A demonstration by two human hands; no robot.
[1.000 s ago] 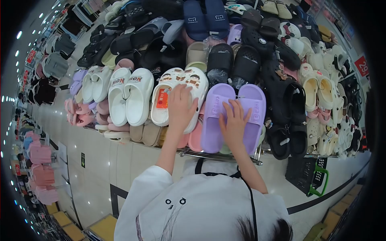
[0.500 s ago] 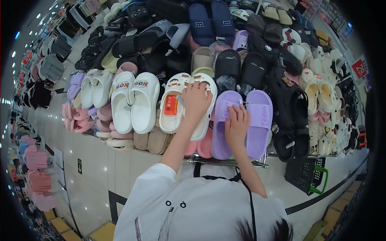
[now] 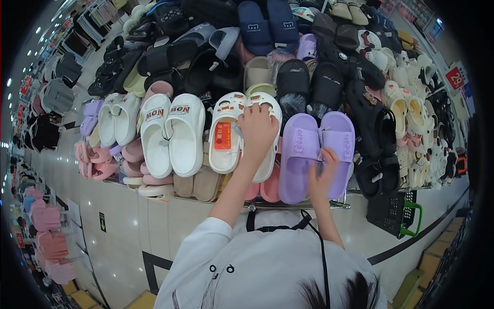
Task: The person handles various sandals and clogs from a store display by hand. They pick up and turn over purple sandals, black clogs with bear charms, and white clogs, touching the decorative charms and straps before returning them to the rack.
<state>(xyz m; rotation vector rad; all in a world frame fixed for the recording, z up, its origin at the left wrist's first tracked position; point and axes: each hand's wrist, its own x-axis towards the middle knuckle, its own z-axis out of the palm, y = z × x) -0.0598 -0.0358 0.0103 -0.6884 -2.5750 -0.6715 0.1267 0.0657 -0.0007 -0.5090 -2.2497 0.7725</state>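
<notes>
My left hand (image 3: 257,129) rests on the right shoe of a white slipper pair (image 3: 226,154) with cartoon figures on the toes, its fingers bent over the upper. An orange-red tag (image 3: 223,136) sits in the left shoe of that pair. Over the inner edges of a pair of lilac slide sandals (image 3: 299,167) is my right hand (image 3: 323,175), slightly blurred, with fingers apart. It holds nothing that I can make out. A thin dark tie shows between the two slides, near the fingertips.
White slippers with lettering (image 3: 185,139) lie left of the cartoon pair. Black clogs (image 3: 368,139) lie to the right, and dark slides (image 3: 324,85) behind. A metal rail edges the display. A black basket with a green handle (image 3: 416,219) stands on the floor at right.
My right hand has come off the left slide's strap and moved right, nearer the gap. The lilac slides now sit closer together. My left hand stays on the white slipper.
</notes>
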